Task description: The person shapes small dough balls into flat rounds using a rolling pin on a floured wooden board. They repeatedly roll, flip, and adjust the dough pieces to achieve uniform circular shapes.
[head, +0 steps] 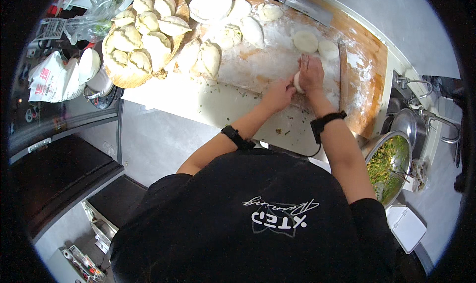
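Observation:
A small piece of pale dough (pixel 298 83) is between my two hands, low over the floured wooden board (pixel 256 65). My right hand (pixel 311 75) grips it from the right, fingers curled over it. The fingertips of my left hand (pixel 280 94) pinch its left edge. Just beyond lie two round dough pieces, one flat disc (pixel 305 41) and a smaller one (pixel 328 49). A wooden rolling pin (pixel 342 75) rests to the right of my right hand. Several filled dumplings (pixel 209 60) lie on the board at the left.
More dumplings fill a round woven tray (pixel 124 83) at the left. A cleaver (pixel 306 8) lies at the board's far side, near a white bowl (pixel 210 6). A metal bowl of chopped green and yellow filling (pixel 386 167) stands at the right, beside the sink faucet (pixel 418 83).

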